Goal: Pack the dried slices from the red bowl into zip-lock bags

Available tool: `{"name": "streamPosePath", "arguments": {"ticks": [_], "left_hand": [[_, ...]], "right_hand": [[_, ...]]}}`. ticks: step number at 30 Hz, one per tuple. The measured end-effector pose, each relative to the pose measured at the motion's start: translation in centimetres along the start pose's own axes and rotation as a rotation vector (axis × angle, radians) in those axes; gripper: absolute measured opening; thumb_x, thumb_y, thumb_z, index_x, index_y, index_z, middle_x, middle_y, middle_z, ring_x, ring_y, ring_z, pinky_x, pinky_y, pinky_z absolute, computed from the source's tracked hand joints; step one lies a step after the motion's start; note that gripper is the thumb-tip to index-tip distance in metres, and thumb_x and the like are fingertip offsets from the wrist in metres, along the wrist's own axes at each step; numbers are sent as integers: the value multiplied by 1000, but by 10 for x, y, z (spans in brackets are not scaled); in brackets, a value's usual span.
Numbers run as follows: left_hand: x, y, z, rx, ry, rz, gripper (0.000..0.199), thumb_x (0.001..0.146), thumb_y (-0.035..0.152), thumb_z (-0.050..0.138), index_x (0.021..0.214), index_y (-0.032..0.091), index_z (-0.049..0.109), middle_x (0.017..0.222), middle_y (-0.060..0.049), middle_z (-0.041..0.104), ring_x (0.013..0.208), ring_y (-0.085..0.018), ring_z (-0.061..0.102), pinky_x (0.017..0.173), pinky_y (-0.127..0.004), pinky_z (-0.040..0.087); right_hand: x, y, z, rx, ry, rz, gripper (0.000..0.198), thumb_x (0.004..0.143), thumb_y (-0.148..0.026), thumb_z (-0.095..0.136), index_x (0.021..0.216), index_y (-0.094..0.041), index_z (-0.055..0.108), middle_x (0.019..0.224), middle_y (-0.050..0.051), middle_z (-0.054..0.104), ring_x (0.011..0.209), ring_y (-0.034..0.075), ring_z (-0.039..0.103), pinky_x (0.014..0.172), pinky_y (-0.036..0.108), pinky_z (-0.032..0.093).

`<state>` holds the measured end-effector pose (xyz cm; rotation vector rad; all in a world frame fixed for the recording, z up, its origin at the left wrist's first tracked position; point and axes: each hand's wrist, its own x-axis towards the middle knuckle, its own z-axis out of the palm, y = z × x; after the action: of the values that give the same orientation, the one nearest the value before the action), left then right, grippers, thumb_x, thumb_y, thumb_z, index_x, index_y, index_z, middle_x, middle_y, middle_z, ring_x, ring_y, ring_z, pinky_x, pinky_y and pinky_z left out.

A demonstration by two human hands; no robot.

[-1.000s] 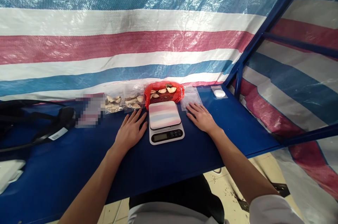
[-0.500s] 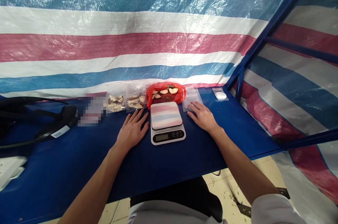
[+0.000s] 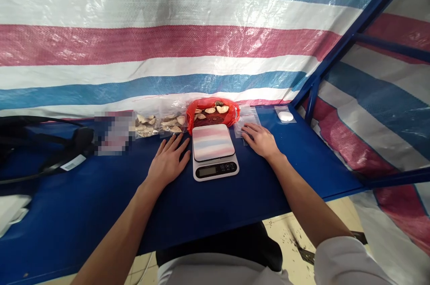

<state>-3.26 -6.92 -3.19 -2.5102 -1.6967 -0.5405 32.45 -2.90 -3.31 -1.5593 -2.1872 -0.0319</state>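
Observation:
A white digital kitchen scale lies on the blue table between my hands, its striped square platform bare. My left hand rests flat to its left, fingers spread and holding nothing. The fingertips reach close to two clear plastic bags of pale dried slices. Behind the scale sits an open red plastic bag with several similar slices in it. To the right, my right hand lies with its fingers on some flat clear zip bags, slightly bent but not closed round them.
A white earbud case lies on a small clear bag at the right. Black strapped gear and a white object are at the left. A striped tarp hangs behind the table, with blue frame bars at the right.
The view has shifted slightly. My right hand's fingers are drawn closer together and a little more bent on the clear bags. My left hand stays flat on the table.

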Motion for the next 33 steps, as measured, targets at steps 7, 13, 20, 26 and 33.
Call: {"name": "streamPosePath", "arguments": {"ticks": [7,13,20,26,33], "left_hand": [[0,-1,0,-18,12,8,50,101,41,43,143,21,61,156,-14,50,146,-37,45,120,-61,34],[1,1,-1,-8,6,5,50,101,40,42,142,18,62,156,-15,50,146,-37,45,119,-61,36],[3,-1,0,-84,78,-17,48,101,43,41,133,19,68,147,-15,60,141,-36,52,118,-59,39],[5,1,-12,-239,189,-49,44,101,45,45,127,22,71,133,-11,71,126,-29,65,112,-48,50],[27,25,-37,-629,232,-122,49,100,53,48,123,17,72,128,-12,73,124,-28,65,111,-41,50]], "right_hand": [[-1,-5,-6,42,60,17,37,104,-40,44,116,-27,77,128,5,74,120,25,69,105,41,54],[-7,-7,-10,129,156,66,39,104,-41,44,116,-26,77,124,4,76,117,24,71,99,37,58],[-11,-6,-16,369,249,121,40,100,-50,50,112,-26,79,118,4,78,113,27,73,103,39,57],[-12,-15,-31,685,334,232,38,94,-56,61,106,-27,81,111,3,80,111,30,74,102,44,57],[-4,-53,-44,1093,233,332,38,85,-58,72,97,-24,82,100,3,82,103,30,76,96,45,60]]}}
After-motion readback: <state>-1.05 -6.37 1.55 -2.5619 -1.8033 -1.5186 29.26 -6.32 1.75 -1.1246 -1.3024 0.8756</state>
